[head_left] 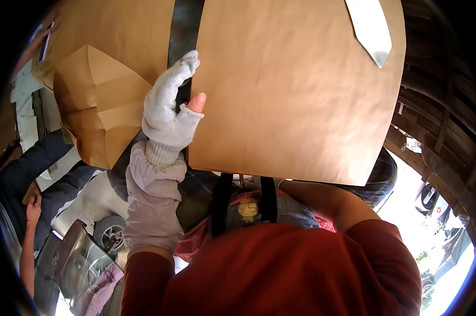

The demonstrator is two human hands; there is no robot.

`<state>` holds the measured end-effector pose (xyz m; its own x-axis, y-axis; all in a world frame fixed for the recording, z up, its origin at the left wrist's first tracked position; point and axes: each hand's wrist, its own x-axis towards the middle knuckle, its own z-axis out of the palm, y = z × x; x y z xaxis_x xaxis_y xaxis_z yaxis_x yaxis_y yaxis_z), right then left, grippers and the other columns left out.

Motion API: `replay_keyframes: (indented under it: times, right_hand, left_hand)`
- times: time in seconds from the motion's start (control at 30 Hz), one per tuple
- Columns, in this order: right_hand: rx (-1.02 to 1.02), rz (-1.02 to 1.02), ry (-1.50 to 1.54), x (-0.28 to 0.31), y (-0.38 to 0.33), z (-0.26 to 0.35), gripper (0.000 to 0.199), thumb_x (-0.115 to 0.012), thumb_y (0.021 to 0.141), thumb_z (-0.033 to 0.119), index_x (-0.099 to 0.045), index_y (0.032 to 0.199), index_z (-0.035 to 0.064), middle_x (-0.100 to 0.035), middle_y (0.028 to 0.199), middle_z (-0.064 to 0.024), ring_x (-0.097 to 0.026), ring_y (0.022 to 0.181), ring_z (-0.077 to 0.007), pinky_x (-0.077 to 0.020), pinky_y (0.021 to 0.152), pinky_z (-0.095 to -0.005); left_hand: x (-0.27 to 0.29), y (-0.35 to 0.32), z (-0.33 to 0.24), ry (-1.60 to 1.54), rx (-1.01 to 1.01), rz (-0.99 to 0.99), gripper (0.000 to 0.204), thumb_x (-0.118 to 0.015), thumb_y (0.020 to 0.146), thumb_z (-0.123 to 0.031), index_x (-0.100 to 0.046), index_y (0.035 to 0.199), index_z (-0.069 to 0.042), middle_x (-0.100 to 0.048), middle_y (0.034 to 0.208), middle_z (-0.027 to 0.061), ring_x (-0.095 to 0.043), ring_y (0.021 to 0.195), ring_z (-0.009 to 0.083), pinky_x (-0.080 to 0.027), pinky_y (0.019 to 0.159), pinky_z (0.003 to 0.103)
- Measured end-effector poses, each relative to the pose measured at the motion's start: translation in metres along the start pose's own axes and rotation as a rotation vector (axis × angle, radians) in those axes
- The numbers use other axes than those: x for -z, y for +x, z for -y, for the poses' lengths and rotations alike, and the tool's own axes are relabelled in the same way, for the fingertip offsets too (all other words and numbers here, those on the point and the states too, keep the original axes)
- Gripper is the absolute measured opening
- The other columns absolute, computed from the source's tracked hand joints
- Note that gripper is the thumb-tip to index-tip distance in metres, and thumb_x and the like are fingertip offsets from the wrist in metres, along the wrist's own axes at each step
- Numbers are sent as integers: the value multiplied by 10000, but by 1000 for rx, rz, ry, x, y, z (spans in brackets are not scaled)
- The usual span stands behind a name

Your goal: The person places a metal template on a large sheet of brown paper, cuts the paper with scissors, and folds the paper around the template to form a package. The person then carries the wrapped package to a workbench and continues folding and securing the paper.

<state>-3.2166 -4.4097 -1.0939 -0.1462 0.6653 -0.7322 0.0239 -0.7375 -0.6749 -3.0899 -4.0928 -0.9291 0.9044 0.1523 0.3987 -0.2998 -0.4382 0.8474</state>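
My left hand (170, 108) wears a pale knitted glove with a bare thumb tip. Its fingers are stretched out and the thumb stands apart; I see nothing held in it. It lies along the left edge of a large brown paper sheet (301, 100), over the dark gap beside it. My right forearm (322, 199) reaches in under the sheet's near edge. Only a sliver of the right hand (255, 183) shows there, its fingers hidden by the paper. A whitish strip with a pointed end (371, 29) rests on the sheet at the far right.
Left of my hand is a folded, creased brown paper piece (98, 105), in front of another brown sheet (124, 26). Another person's arm (30, 231) and dark-clothed legs are at the left. A wheel (110, 234) stands on the floor below. Dark wooden slats (438, 105) line the right.
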Motion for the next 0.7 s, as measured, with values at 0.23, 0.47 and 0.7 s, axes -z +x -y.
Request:
replay_keyframes:
  times: [0.23,0.47,0.7]
  right_hand:
    - [69,-46,-2,5,17,1,362,-553,964,357,-713,1076,52,-718,995,-199,-693,881,-333,-525,790,-414]
    - [214,104,-6,2,54,-3,354,-525,977,302,-730,993,13,-732,945,-152,-653,816,-232,-507,790,-391]
    - [157,151,-37,7,48,11,406,-509,992,367,-726,1026,25,-730,943,-163,-658,847,-270,-509,817,-401]
  left_hand:
    - [-7,9,4,150,-51,-29,448,-670,867,57,-564,1302,59,-624,1345,171,-642,1179,222,-533,939,293]
    - [-7,-1,7,-47,173,-81,429,-666,901,28,-580,1322,28,-614,1388,81,-600,1095,46,-446,653,142]
    - [1,-17,-11,-110,202,-53,384,-657,935,-57,-561,1271,105,-627,1280,233,-560,1285,359,-414,1114,461]
